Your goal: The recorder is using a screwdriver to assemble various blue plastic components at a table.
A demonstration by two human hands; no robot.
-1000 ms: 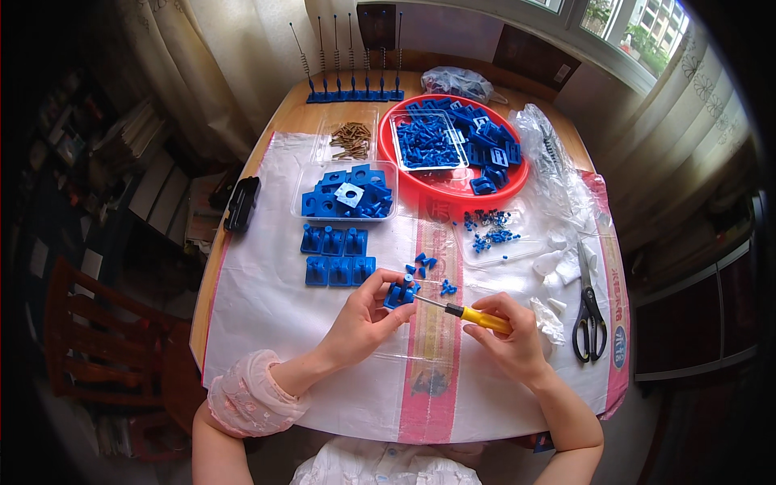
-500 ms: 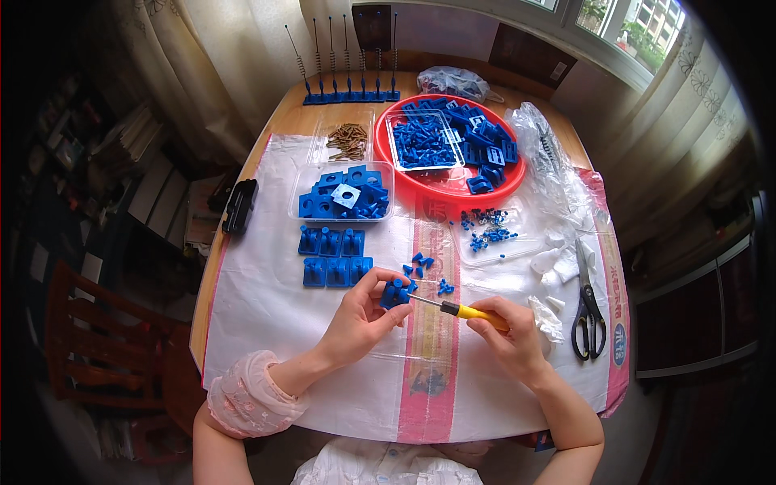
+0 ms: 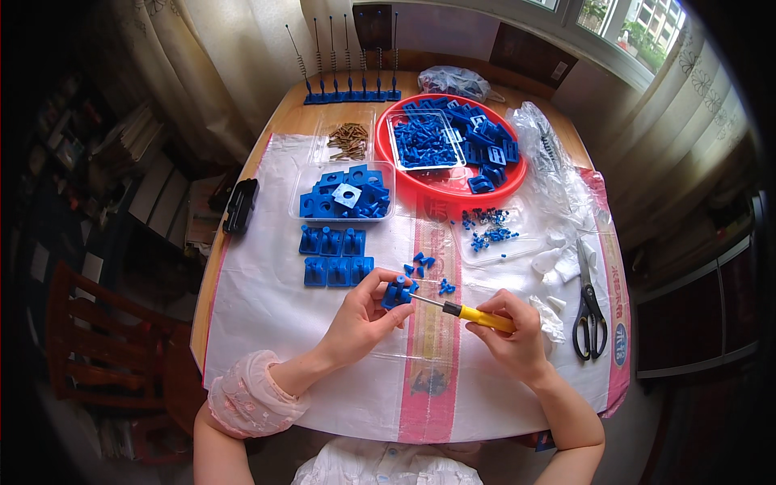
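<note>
My left hand (image 3: 361, 317) pinches a small blue plastic part (image 3: 396, 292) just above the white sheet. My right hand (image 3: 512, 336) grips a yellow-handled screwdriver (image 3: 471, 314), its metal tip touching the blue part. A few loose small blue pieces (image 3: 428, 270) lie just beyond the hands. Several finished blue blocks (image 3: 333, 255) stand in two rows to the left of them.
A clear tray of blue parts (image 3: 346, 194), a tray of brass screws (image 3: 348, 141) and a red bowl (image 3: 404, 175) full of blue parts sit farther back. Black scissors (image 3: 588, 309) lie at right, a black case (image 3: 241, 205) at left, crumpled plastic bags (image 3: 558, 178) near the bowl.
Both hands stay in place; the screwdriver has shifted slightly at the blue part.
</note>
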